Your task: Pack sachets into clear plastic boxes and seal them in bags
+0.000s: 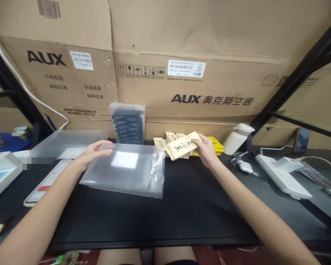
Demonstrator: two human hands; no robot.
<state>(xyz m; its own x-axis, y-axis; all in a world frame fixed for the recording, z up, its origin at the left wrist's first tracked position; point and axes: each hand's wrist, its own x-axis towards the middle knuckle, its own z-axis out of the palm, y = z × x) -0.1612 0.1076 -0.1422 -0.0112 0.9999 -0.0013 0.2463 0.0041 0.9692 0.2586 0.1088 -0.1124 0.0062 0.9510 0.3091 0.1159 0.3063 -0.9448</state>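
Note:
A translucent plastic sleeve point(132, 178) lies in front of me on the black table, tilted up slightly at its left edge. My left hand point(95, 154) grips that upper left edge between thumb and fingers. In my right hand point(205, 149) is a cream paper packet point(182, 146) with dark handwritten-style characters, held just right of the sleeve's right end. More cream packets point(160, 142) stand behind it against the cardboard, beside yellow packets point(217, 145).
Behind the table point(154, 232) stand large cardboard sheets point(143, 88). Along the back are a clear box of dark packs point(127, 123) and a white bottle point(237, 140). A phone point(48, 182) lies left; earbuds point(246, 166) and a power strip point(283, 178) lie right.

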